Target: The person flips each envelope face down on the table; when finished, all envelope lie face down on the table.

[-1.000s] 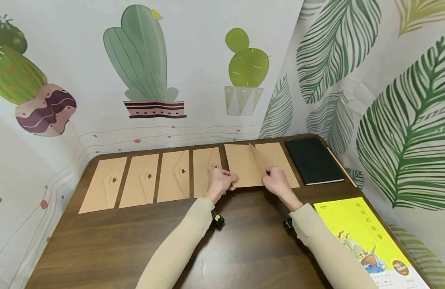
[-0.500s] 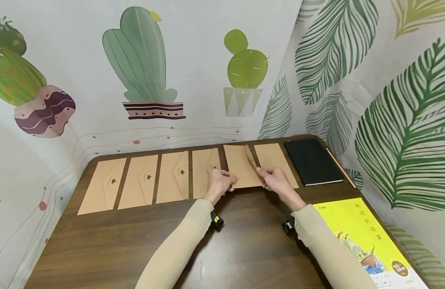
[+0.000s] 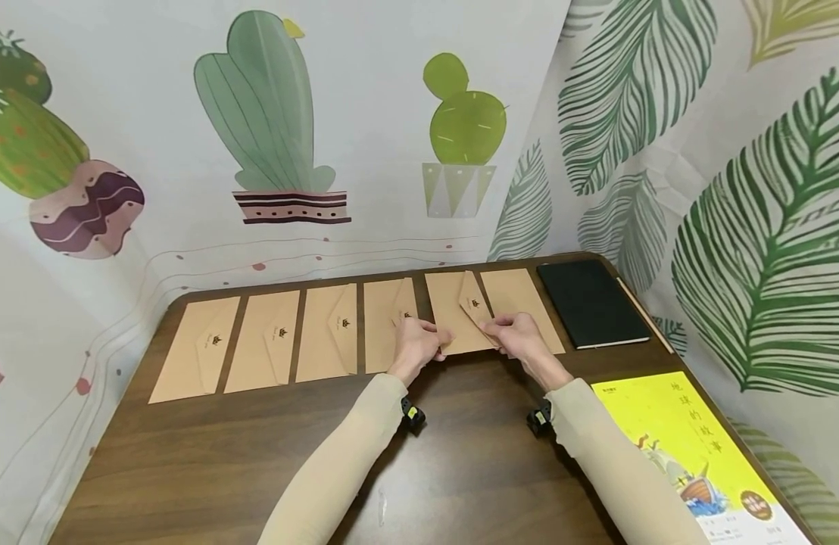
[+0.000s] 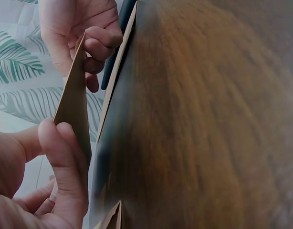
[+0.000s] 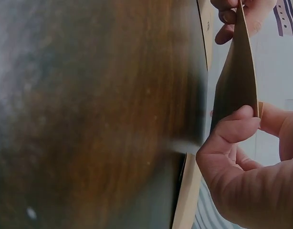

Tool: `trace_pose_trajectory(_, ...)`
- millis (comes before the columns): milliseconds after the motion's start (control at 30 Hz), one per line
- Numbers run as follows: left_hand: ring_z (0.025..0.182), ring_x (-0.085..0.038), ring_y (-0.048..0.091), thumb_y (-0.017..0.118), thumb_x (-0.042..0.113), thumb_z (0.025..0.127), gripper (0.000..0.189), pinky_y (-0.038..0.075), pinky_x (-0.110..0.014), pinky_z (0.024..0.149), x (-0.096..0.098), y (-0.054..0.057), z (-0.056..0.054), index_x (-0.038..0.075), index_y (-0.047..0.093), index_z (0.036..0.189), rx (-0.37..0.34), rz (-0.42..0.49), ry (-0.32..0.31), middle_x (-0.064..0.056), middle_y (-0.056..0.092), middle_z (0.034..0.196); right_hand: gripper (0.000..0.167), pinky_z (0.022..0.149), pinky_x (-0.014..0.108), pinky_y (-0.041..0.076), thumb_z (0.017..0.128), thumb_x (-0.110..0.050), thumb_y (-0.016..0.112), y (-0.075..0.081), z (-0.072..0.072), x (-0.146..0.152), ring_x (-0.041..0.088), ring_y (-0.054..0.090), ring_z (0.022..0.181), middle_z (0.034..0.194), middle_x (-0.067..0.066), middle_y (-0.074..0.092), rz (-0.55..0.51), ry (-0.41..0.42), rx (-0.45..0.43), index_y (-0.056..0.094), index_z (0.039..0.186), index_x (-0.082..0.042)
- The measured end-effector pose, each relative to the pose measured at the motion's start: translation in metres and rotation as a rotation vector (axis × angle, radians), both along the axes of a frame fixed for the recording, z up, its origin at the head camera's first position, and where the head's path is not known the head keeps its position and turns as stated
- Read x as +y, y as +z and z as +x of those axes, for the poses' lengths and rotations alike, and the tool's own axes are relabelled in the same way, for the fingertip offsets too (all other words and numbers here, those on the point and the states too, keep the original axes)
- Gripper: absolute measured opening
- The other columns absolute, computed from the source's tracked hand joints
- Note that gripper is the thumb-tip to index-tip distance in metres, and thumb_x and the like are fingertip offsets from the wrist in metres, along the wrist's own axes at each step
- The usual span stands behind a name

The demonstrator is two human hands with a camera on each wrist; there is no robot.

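A brown kraft envelope (image 3: 450,318) is held slightly above the table by both hands. Its pointed flap (image 3: 475,304), printed with a small black crown, lies folded over towards the body. The left hand (image 3: 417,344) pinches the lower left corner, thumb on the upper face. At the lower right edge, by the flap, the right hand (image 3: 523,341) pinches with thumb and fingers. From the left wrist view the envelope (image 4: 76,98) appears nearly edge-on between the two hands. In the right wrist view its shaded underside (image 5: 237,76) shows. Whatever may be inside it is hidden.
Several matching envelopes (image 3: 259,341) lie in a row to the left, crowned flaps folded over. Another envelope (image 3: 518,295) is just right of the held one. Beyond it are a black notebook (image 3: 592,304) and a yellow book (image 3: 685,446) on the wooden table (image 3: 256,446).
The flap, raised on edge a second ago, has swung down to the left, and its crown print now shows. The right hand's fingers have shifted slightly along it; the left hand has barely moved.
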State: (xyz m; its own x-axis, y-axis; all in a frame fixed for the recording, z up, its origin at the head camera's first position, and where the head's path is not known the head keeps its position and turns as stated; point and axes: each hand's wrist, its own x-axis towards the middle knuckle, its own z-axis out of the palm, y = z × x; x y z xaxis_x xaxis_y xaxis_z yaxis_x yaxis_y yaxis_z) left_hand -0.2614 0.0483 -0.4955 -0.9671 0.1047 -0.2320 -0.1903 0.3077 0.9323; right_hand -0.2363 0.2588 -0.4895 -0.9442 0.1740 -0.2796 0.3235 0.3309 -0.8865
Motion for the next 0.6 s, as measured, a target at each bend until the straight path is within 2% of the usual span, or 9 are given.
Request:
trace_pose_trajectory(100,0.045,-0.006,0.063,0.085,0.011,0.09,0.025,0.061,-0.023,0.056,0.001,0.0,0.001,-0.005,0.079,0.108,0.004,-0.018,0.002,-0.008,0.075,0.081,0.051,0.057,0.022,0.048,0.102,-0.027,0.075,-0.002,-0.001,0.001,0.008,0.06,0.062,0.088,-0.003,0.064,0.007,-0.01,-0.007,0.065,0.138,0.008)
trace_pose_trajectory(267,0.044,-0.005,0.064,0.084,0.009,0.089,0.017,0.062,-0.025,0.055,0.005,0.002,0.003,-0.005,0.082,0.098,-0.003,-0.041,0.0,-0.004,0.073,0.069,0.049,0.056,0.023,0.048,0.102,-0.022,0.076,0.003,-0.001,0.002,0.008,0.06,0.064,0.085,-0.003,0.065,-0.004,-0.019,-0.002,0.063,0.138,0.008)
trace_pose_trajectory(467,0.044,-0.006,0.066,0.085,0.009,0.088,0.02,0.062,-0.024,0.055,0.008,0.0,0.004,-0.006,0.082,0.1,-0.016,-0.031,-0.007,-0.009,0.078,0.075,0.045,0.064,0.022,0.052,0.101,-0.017,0.075,0.009,-0.002,0.002,0.007,0.061,0.07,0.093,0.0,0.068,0.023,-0.033,0.058,0.064,0.135,0.01)
trace_pose_trajectory(600,0.046,-0.007,0.067,0.083,0.01,0.089,0.02,0.063,-0.026,0.056,0.01,-0.003,0.006,-0.007,0.081,0.098,-0.023,-0.007,-0.024,-0.007,0.074,0.074,0.04,0.068,0.023,0.054,0.1,-0.019,0.075,0.014,0.001,0.0,0.01,0.063,0.075,0.095,0.004,0.071,0.071,-0.033,0.085,0.067,0.13,0.007)
